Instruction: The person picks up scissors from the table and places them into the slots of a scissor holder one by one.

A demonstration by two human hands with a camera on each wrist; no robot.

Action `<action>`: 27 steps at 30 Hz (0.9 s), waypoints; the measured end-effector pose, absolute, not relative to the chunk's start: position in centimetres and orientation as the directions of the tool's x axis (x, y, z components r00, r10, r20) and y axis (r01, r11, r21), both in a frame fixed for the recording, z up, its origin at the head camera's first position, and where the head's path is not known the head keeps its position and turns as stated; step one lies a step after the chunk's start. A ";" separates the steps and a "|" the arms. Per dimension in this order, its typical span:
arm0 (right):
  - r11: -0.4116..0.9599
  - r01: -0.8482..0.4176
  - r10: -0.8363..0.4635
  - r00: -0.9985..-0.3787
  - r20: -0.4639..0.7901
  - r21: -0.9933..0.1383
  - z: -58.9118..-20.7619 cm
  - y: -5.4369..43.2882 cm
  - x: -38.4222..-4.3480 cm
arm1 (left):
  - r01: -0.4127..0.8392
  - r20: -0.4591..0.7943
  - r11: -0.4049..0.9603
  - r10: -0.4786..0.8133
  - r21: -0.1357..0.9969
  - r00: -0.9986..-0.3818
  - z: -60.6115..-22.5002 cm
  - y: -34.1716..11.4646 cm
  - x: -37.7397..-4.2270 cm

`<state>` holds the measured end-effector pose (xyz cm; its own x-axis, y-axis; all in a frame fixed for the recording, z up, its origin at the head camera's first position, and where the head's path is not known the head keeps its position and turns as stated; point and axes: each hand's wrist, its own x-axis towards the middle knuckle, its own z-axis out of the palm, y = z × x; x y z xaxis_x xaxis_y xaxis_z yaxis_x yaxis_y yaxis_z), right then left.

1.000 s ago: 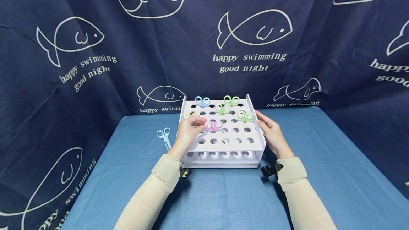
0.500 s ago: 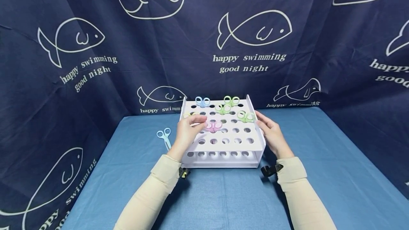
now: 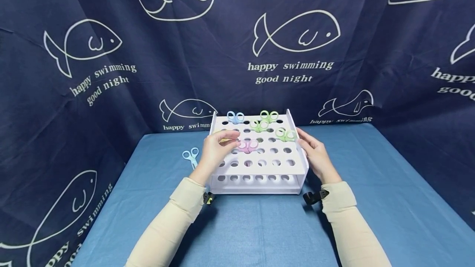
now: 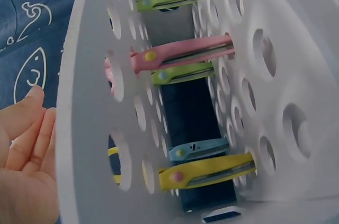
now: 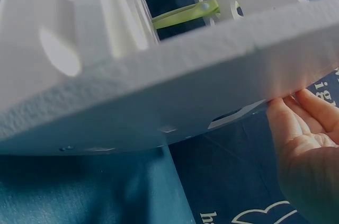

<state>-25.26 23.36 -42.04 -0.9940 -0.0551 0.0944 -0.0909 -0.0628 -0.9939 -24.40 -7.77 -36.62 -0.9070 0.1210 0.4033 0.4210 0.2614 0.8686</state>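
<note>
A white two-tier rack (image 3: 256,169) with rows of round holes stands on the table. Pink-handled scissors (image 3: 248,146) hang blades down in one of its holes. My left hand (image 3: 216,150) is just left of them, with a gap between thumb and fingers and nothing held. Behind that hand, yellow scissors (image 4: 206,171) are mostly hidden in the head view; their blade shows between the tiers in the left wrist view. My right hand (image 3: 316,156) touches the rack's right side panel, fingertips at its upper edge in the right wrist view (image 5: 302,123).
Blue scissors (image 3: 235,117) and several green scissors (image 3: 285,135) also hang in the rack. Another pair of blue scissors (image 3: 191,155) lies on the blue tablecloth (image 3: 259,234), left of the rack. A dark curtain (image 3: 208,69) with fish drawings stands behind.
My left thumb and fingers have parted from the pink scissors' handle and the hand has shifted slightly left. The pink scissors stay in their hole. My right hand has not moved.
</note>
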 end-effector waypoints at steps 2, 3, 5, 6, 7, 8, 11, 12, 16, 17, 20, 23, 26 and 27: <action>-0.055 -0.096 -0.052 -0.994 0.099 -0.994 -42.1 23.4 -25.2 | 0.431 0.412 0.251 0.126 0.867 -0.903 -36.5 -8.0 -24.4; -0.052 -0.100 -0.051 -0.993 0.103 -0.994 -42.0 23.4 -25.2 | 0.435 0.417 0.247 0.125 0.866 -0.900 -36.5 -8.2 -24.4; -0.054 -0.102 -0.047 -0.993 0.104 -0.993 -42.0 23.5 -25.2 | 0.447 0.432 0.247 0.116 0.860 -0.894 -36.3 -8.5 -24.5; -0.058 -0.102 -0.046 -0.993 0.105 -0.993 -42.0 23.5 -25.2 | 0.453 0.439 0.247 0.111 0.857 -0.892 -36.3 -8.7 -24.5; -0.058 -0.103 -0.045 -0.993 0.106 -0.993 -42.0 23.5 -25.2 | 0.458 0.445 0.248 0.107 0.854 -0.889 -36.2 -8.9 -24.6; -0.061 -0.103 -0.045 -0.993 0.106 -0.993 -42.0 23.5 -25.2 | 0.462 0.451 0.248 0.103 0.852 -0.887 -36.1 -9.1 -24.6; -0.070 -0.100 -0.046 -0.994 0.104 -0.993 -41.9 23.4 -25.1 | 0.469 0.461 0.239 0.091 0.850 -0.883 -35.9 -9.8 -24.7; -0.070 -0.098 -0.047 -0.994 0.101 -0.993 -41.9 23.4 -25.1 | 0.463 0.457 0.232 0.083 0.855 -0.885 -35.9 -10.1 -24.8; -0.060 -0.093 -0.048 -0.994 0.096 -0.994 -41.9 23.4 -25.1 | 0.449 0.451 0.219 0.045 0.866 -0.891 -35.9 -11.2 -25.2; -0.058 -0.092 -0.049 -0.994 0.094 -0.994 -41.9 23.4 -25.2 | 0.449 0.453 0.220 0.035 0.866 -0.891 -35.9 -11.5 -25.3; -0.047 -0.092 -0.052 -0.994 0.095 -0.995 -41.8 23.5 -25.1 | 0.459 0.465 0.208 0.021 0.864 -0.885 -35.9 -12.2 -25.5; -0.042 -0.089 -0.054 -0.994 0.091 -0.995 -41.7 23.5 -25.1 | 0.457 0.464 0.185 0.005 0.870 -0.886 -35.6 -12.9 -25.3; -0.037 -0.084 -0.052 -0.995 0.086 -0.996 -41.7 23.4 -25.1 | 0.448 0.457 0.171 -0.020 0.878 -0.889 -35.6 -13.7 -25.3; -0.037 -0.084 -0.050 -0.995 0.086 -0.996 -41.8 23.4 -25.1 | 0.450 0.460 0.166 -0.028 0.877 -0.887 -35.8 -14.0 -25.5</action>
